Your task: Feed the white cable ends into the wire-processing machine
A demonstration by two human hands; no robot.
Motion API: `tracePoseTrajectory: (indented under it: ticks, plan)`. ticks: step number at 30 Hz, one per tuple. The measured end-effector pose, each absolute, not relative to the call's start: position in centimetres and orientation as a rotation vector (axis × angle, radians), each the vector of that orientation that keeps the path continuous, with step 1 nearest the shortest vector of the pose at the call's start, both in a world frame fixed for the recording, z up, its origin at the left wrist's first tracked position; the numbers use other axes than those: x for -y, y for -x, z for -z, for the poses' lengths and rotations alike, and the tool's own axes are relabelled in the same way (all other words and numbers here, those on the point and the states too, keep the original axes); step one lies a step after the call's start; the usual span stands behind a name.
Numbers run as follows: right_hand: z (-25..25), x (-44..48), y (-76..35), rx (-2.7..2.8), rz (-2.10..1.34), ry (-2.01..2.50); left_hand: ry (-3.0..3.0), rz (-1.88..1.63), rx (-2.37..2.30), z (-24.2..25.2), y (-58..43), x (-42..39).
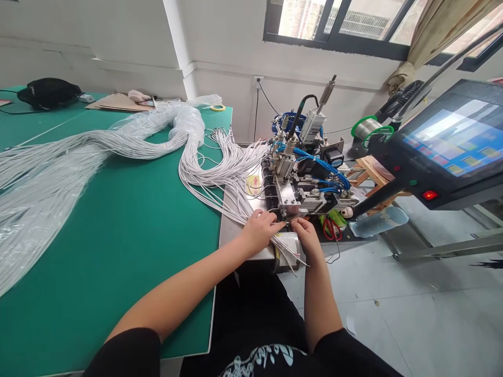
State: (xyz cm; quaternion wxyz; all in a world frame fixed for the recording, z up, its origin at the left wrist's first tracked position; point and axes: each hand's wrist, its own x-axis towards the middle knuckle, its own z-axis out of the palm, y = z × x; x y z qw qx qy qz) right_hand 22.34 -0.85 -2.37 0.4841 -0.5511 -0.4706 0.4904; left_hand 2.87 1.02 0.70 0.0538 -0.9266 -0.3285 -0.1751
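My left hand [261, 229] rests over the front end of a bundle of white cables [239, 201], its thumb and fingers closed in a pinch at the front of a small bench machine [288, 178]. Close beside it, my right hand [307, 236] also pinches at the machine's metal front block [291, 209]. Whatever lies between the fingertips is too small to make out. Loose cable ends stick out below and between my hands, over a light-coloured rounded part [290, 243] at the machine's near edge.
A green table [157, 251] carries long plastic-wrapped cable bundles [58, 193] and a black bag [49, 93]. To the right are a control screen [459, 139], a wire spool [371, 130], red-handled scissors [332, 229] and a clear bottle [379, 222].
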Motion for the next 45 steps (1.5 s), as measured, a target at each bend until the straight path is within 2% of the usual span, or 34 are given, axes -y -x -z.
tracePoseTrajectory:
  ticks: [12, 24, 33, 39, 45]
  plan:
    - [3.4, 0.7, -22.5, 0.973, -1.350, 1.264, 2.815, 0.324, 1.034, -1.9, -3.6, -0.8]
    - [2.2, 3.1, -24.0, 1.142, -1.046, 1.430, 2.732, 0.748, 0.956, -0.6, -2.2, -0.8]
    - [-1.2, 5.6, -24.6, 1.253, -1.023, 1.493, 2.762, 0.675, 1.039, -0.6, -2.2, -0.5]
    - [-2.7, 6.6, -24.0, 1.459, -1.006, 1.530, 2.635, 0.716, 1.320, -0.6, -2.5, -0.3]
    - [-3.7, 7.1, -23.1, 1.533, -0.912, 1.571, 2.660, 0.832, 1.127, -0.8, -2.3, -0.4]
